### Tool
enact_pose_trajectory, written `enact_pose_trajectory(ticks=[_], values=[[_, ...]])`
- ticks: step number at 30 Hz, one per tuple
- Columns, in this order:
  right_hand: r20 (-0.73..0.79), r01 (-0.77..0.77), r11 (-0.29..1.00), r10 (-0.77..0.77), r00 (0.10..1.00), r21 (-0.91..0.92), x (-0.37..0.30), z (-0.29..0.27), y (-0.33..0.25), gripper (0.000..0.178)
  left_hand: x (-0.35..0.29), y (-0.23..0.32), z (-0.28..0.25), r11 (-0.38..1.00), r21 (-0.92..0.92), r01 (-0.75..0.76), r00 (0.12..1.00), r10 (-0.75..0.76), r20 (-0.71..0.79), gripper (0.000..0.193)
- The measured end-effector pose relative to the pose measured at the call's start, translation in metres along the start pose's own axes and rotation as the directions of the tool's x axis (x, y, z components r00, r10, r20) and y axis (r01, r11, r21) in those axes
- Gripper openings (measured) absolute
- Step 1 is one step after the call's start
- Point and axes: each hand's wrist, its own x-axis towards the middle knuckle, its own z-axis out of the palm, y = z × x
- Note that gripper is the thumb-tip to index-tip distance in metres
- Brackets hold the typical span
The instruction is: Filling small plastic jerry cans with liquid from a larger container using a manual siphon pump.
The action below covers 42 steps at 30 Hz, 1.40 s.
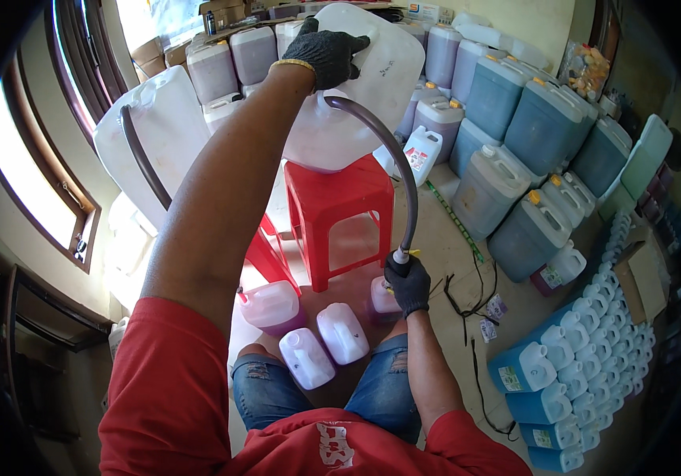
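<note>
Hose of smooth grey plastic [392,151] arcs from the near side of a large cloudy-white plastic jerrycan [396,55] down to the right hand [408,285]. I see that hand, black-gloved, wrapped round the lower end, just above a small translucent jug with purple liquid [377,305] — whether the tip sits inside its mouth, I cannot tell. The left hand [329,59], gloved likewise, reaches up over the jerrycan's upper part with thumb and forefinger apart; from my end I cannot tell whether it grips anything. That jerrycan rests on a red plastic stool [340,186]. Lower down I have two small whitish plastic jugs [306,361] side by side, near a squat translucent container of purple liquid [273,308]. To the left stands a second big white jerrycan [154,119] — a curved dark grey hose [141,159] in front of it. Off right I make out rows of blue-filled jugs [539,369] and, farther back, stacked grey-green jerrycans [543,119].
</note>
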Motion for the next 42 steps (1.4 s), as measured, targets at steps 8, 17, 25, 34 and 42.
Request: enact_pose_trajectory(ticks=[8,17,25,34,42], values=[[0.126,-0.052,0.998,0.055,0.991,-0.024,-0.001,-0.01,0.017,0.052,0.001,0.005,-0.006,0.999,-0.022,0.038,0.998,-0.036,0.052,0.057],[0.139,-0.038,0.997,0.048,0.989,-0.07,-0.005,-0.014,0.002,0.055,0.001,0.006,-0.006,0.999,-0.024,0.032,0.997,-0.03,0.065,0.057],[0.101,-0.13,0.991,0.127,0.987,0.023,0.001,-0.008,0.001,0.037,0.003,0.009,-0.005,1.0,-0.011,0.026,0.999,-0.025,0.048,0.057],[0.035,-0.066,0.998,0.066,0.997,-0.023,0.0,0.002,0.022,0.041,0.0,0.006,-0.006,0.999,-0.019,0.036,0.999,-0.035,0.036,0.057],[0.085,-0.027,0.998,0.022,0.996,0.057,-0.008,-0.012,0.009,0.05,0.0,0.009,-0.005,1.0,-0.024,-0.013,0.999,0.013,0.033,0.059]])
